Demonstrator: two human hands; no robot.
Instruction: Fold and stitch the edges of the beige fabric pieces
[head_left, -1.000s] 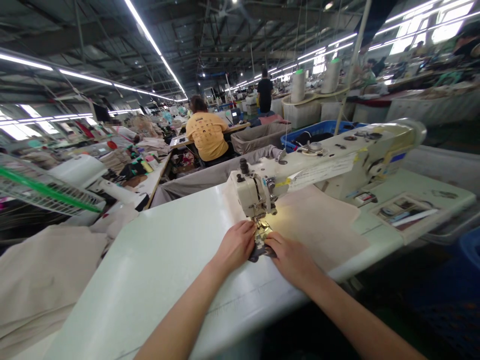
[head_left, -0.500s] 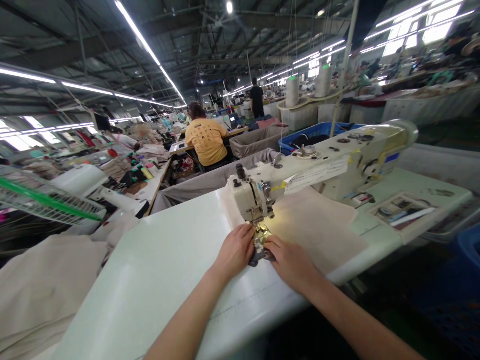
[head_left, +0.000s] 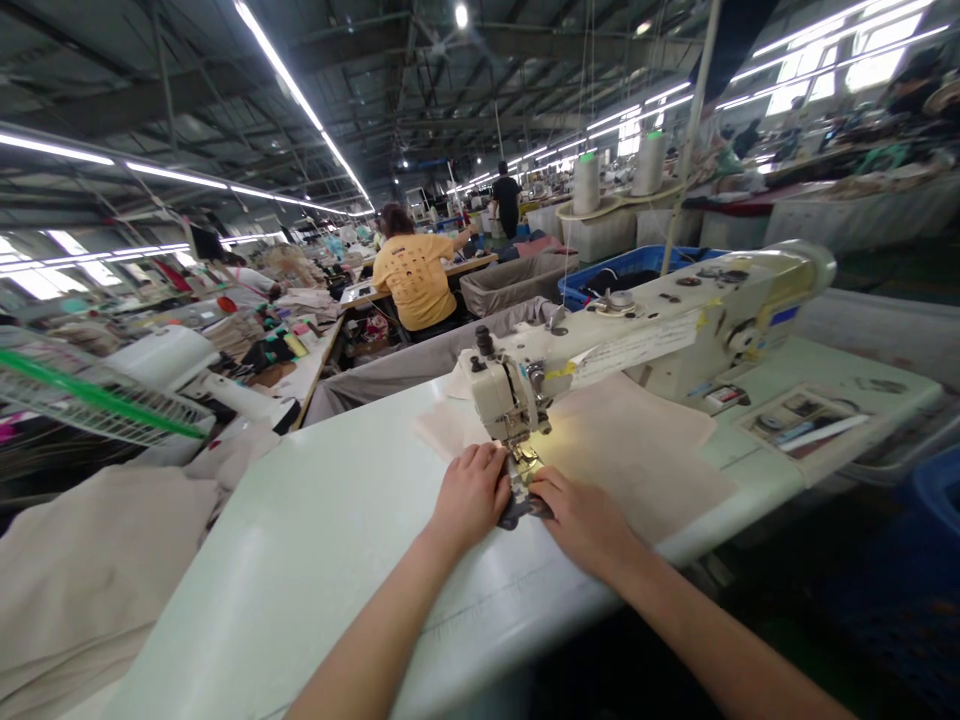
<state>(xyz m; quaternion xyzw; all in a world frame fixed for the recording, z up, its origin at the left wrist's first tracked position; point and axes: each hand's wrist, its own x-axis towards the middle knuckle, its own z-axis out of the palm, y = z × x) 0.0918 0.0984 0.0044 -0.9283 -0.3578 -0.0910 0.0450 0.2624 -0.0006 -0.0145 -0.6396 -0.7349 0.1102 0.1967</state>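
Observation:
Under the needle of the white sewing machine (head_left: 637,335) lies a small grey camouflage-patterned piece of fabric (head_left: 517,507). Its near edge shows between my hands. On its left side my left hand (head_left: 471,492) is closed, the fingers together and pressing at the fabric beside the presser foot. My right hand (head_left: 583,520) grips its right edge with bent fingers; the fingertips are partly hidden. A large beige fabric sheet (head_left: 626,440) is spread on the table right of the needle, and a beige strip (head_left: 435,428) sticks out left of the machine head.
The pale green tabletop (head_left: 315,510) carries a small tool tray (head_left: 802,420) at the right. Beige cloth (head_left: 90,570) is heaped at the left, near a fan (head_left: 97,390). A blue basket (head_left: 577,290) stands behind the machine. Ahead sits a co-worker in a yellow shirt (head_left: 412,280).
Beige fabric has come out further to the left behind the machine head. My hands stay almost in place on the patterned fabric. The co-worker in yellow has stretched out an arm to the right.

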